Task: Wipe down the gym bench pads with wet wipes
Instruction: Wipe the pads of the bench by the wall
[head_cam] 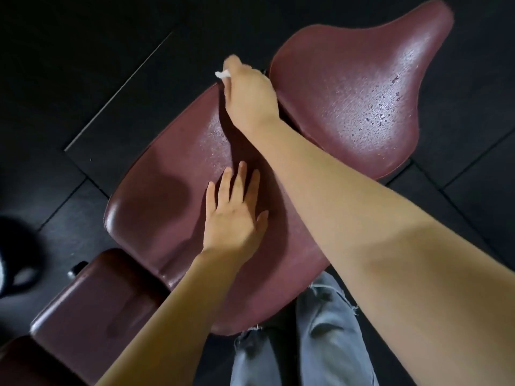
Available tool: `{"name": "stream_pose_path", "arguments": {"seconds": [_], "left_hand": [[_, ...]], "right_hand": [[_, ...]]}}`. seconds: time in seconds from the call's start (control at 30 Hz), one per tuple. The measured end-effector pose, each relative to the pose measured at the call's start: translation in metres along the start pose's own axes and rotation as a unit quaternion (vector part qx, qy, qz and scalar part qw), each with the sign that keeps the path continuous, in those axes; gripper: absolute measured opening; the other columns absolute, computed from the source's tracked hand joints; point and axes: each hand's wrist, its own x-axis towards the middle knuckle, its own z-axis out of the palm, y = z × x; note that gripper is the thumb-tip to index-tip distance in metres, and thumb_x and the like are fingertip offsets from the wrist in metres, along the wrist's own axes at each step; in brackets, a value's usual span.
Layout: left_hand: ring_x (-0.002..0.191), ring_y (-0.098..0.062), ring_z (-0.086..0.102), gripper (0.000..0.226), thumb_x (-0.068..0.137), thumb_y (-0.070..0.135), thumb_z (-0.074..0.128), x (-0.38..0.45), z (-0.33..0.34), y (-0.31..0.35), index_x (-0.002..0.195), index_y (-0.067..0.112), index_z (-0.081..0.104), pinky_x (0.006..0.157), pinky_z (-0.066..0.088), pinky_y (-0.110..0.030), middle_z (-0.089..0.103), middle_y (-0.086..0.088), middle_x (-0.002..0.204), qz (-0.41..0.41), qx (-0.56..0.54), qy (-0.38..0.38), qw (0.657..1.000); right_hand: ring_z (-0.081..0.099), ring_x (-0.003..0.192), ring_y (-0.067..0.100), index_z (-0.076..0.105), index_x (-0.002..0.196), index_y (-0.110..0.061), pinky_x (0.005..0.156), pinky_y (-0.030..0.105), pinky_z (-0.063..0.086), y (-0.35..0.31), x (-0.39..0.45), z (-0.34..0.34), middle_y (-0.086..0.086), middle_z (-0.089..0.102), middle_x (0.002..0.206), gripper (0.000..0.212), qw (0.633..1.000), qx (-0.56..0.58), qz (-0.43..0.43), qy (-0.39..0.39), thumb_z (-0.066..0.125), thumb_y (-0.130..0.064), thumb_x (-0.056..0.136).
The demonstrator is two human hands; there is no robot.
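Now, right hand: curled around a white wipe at the middle pad's far edge.
Left hand: flat, fingers spread, resting mid-pad.
Far pad: wet-speckled.

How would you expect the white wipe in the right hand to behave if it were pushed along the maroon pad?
The wet wipe is bunched in the right hand, so probably floppy and light. Droplets on the far pad suggest it glides wetly, though it may drag on the textured middle pad.
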Motion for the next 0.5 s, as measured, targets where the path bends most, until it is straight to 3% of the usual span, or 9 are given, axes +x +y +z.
{"name": "stream_pose_path", "arguments": {"seconds": [0.1, 0.23, 0.5], "left_hand": [[0.149, -0.035, 0.019, 0.075, 0.089, 0.048, 0.044, 0.000, 0.000, 0.003, 0.156, 0.016, 0.026, 0.118, 0.018, -0.058, 0.019, -0.010, 0.164, -0.002, 0.030, -0.001, 1.000], [0.150, -0.035, 0.013, 0.077, 0.092, 0.045, 0.047, 0.001, 0.000, 0.009, 0.157, 0.016, 0.019, 0.119, 0.014, -0.058, 0.013, -0.010, 0.165, -0.012, 0.034, -0.015, 0.999], [0.152, -0.032, -0.002, 0.077, 0.099, 0.045, 0.040, 0.002, -0.020, 0.009, 0.159, 0.019, -0.001, 0.122, 0.007, -0.054, -0.007, -0.007, 0.166, -0.009, 0.040, -0.084, 0.996]], "right_hand": [[0.066, 0.093, 0.036, 0.057, 0.125, -0.010, 0.077, 0.041, 0.047, 0.040, -0.048, -0.006, 0.011, 0.071, 0.101, 0.031, 0.998, 0.034, 0.061, -0.001, 0.049, -0.013, 0.095], [0.064, 0.086, 0.042, 0.060, 0.112, -0.009, 0.066, 0.044, 0.047, 0.093, -0.151, -0.029, 0.017, 0.070, 0.097, 0.020, 0.987, 0.027, 0.152, -0.037, 0.050, -0.016, 0.095], [0.063, 0.079, 0.033, 0.058, 0.106, -0.008, 0.061, 0.036, 0.046, 0.129, -0.251, -0.064, 0.008, 0.070, 0.088, 0.017, 0.928, 0.089, 0.357, -0.059, 0.045, -0.017, 0.101]]}}
